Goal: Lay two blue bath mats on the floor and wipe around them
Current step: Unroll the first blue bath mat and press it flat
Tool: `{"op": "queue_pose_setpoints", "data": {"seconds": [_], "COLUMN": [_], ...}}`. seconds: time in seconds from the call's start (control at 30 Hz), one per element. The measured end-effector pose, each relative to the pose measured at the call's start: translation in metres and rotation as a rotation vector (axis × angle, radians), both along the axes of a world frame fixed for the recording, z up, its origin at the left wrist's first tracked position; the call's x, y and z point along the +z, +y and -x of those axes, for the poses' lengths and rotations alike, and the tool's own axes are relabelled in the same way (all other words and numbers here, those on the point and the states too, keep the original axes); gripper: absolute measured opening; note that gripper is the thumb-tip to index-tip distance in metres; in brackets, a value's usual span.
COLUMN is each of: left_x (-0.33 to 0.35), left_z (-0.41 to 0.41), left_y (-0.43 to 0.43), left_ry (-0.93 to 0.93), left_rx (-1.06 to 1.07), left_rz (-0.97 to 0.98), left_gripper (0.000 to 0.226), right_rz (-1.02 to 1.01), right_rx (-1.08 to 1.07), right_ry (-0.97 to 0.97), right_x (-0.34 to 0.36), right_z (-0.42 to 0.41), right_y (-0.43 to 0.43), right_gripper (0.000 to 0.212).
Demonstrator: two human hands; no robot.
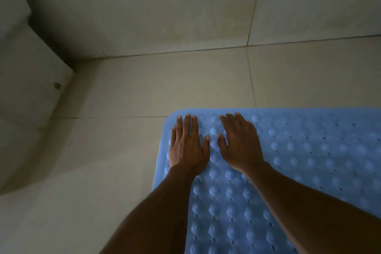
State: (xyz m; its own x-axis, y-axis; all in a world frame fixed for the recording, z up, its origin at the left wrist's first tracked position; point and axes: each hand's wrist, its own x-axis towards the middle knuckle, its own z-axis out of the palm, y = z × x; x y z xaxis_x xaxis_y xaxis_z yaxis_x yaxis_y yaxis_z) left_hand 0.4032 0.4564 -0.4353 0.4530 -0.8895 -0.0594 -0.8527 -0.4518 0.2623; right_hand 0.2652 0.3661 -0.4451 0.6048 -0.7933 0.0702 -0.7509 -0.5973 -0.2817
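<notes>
No writing is readable. The left hand (187,146) and right hand (240,142) lie open, fingers flat, on the blue bath mat (309,161). A pale tiled floor (144,88) surrounds it.

both bare forearms reach forward side by side. the left hand (186,146) lies palm down, fingers (188,125) straight and close together, thumb out to the right. the right hand (240,144) lies flat just beside it, fingers angled slightly leftward, thumbs nearly touching.
</notes>
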Motion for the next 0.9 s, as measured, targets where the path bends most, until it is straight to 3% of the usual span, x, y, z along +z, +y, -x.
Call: {"op": "queue_pose_setpoints", "data": {"seconds": [0.27, 0.9], "left_x": [-0.023, -0.018], "left_z": [-0.005, -0.010], "left_y": [-0.009, -0.012], "left_ry": [0.060, 0.058], "left_rx": [0.112, 0.104], "left_rz": [0.130, 0.103], "left_gripper": [0.075, 0.074], "right_rz": [0.096, 0.107], "right_rx": [0.004, -0.014], "right_ry": [0.001, 0.008], "right_x": [-0.005, -0.007], "right_z": [-0.018, -0.021], "right_y": [-0.005, -0.007], "right_gripper": [0.049, 0.051]}}
